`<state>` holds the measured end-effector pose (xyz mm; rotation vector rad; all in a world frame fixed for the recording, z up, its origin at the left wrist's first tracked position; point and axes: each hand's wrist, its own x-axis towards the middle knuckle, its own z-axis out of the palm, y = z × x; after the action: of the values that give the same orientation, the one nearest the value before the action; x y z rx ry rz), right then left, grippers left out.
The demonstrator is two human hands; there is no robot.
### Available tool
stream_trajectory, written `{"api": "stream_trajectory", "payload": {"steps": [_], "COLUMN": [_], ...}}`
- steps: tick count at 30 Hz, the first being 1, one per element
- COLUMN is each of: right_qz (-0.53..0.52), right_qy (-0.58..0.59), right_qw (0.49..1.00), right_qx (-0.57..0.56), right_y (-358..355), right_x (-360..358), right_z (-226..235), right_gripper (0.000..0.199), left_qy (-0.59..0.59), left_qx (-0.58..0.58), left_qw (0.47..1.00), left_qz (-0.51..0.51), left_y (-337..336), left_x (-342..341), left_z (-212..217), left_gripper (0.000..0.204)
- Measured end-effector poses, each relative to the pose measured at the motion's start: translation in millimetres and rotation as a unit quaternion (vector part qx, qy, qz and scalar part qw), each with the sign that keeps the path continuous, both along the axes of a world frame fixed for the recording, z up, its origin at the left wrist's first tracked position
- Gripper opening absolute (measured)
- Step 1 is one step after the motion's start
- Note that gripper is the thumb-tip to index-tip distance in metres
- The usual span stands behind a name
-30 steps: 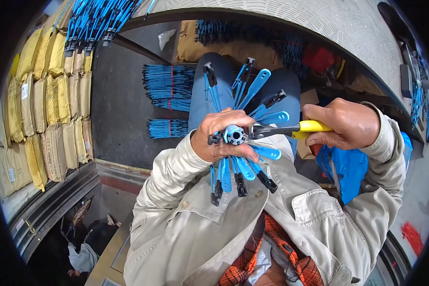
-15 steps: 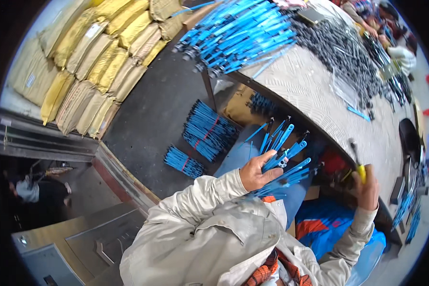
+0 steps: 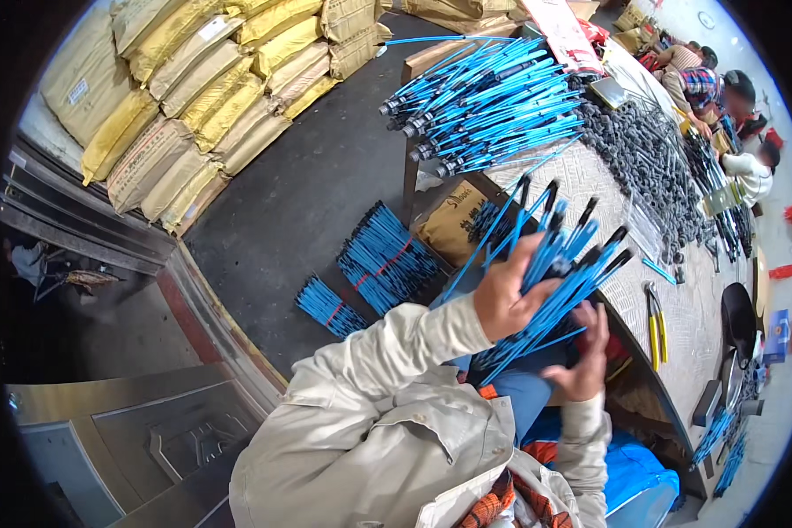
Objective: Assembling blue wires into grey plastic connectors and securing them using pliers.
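Note:
My left hand (image 3: 509,295) is closed around a loose bundle of thin blue rods with black ends (image 3: 565,286), held tilted above my lap with the black ends up. Just right of the bundle's lower part is my right hand (image 3: 585,356), fingers spread and holding nothing. Whether its fingertips touch the rods I cannot tell. On the table to the right lie pliers with yellow handles (image 3: 657,327).
The table (image 3: 572,172) carries a big pile of blue rods (image 3: 493,106) and a heap of small dark grey parts (image 3: 647,150). Tied blue bundles (image 3: 383,255) stand on the floor at left. Stacked sacks (image 3: 211,97) fill the back left. Several people (image 3: 713,92) sit at the far right.
My right hand has put the yellow-handled pliers on the table and moved left to the bundle, its fingers now open. My left hand has raised the bundle slightly.

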<state>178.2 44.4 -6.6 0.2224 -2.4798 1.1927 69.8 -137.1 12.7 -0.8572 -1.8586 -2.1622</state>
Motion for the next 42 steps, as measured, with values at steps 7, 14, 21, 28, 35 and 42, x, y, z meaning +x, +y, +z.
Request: {"api": "stream_trajectory", "payload": {"steps": [7, 14, 21, 28, 35, 42], "right_qz": [-0.032, -0.048, -0.099, -0.052, -0.055, -0.022], "right_qy": [-0.01, -0.075, -0.201, -0.223, -0.21, -0.225], "right_qw": [0.985, 0.883, 0.921, 0.902, 0.894, 0.877], "right_qx": [-0.17, -0.461, -0.318, -0.365, -0.393, -0.425], "right_y": [-37, -23, -37, -36, -34, -23], "right_x": [-72, -190, -246, -242, -241, -250], "right_z": [12, 39, 29, 21, 25, 7], "right_gripper": [0.072, 0.045, 0.039, 0.042, 0.04, 0.034], "left_qy": [0.226, 0.241, -0.179, -0.147, 0.048, -0.006], "left_qx": [0.149, 0.082, 0.119, 0.249, -0.056, 0.253], "left_qw": [0.96, 0.905, 0.968, 0.957, 0.991, 0.967], "left_qz": [0.072, 0.34, 0.129, -0.006, -0.115, -0.03], "left_y": [59, -67, -149, -144, -132, -136], "left_x": [-47, -142, -256, -292, -221, -231], "left_z": [97, 97, 2, 9, 25, -17], "left_gripper": [0.063, 0.046, 0.073, 0.057, 0.045, 0.048]}}
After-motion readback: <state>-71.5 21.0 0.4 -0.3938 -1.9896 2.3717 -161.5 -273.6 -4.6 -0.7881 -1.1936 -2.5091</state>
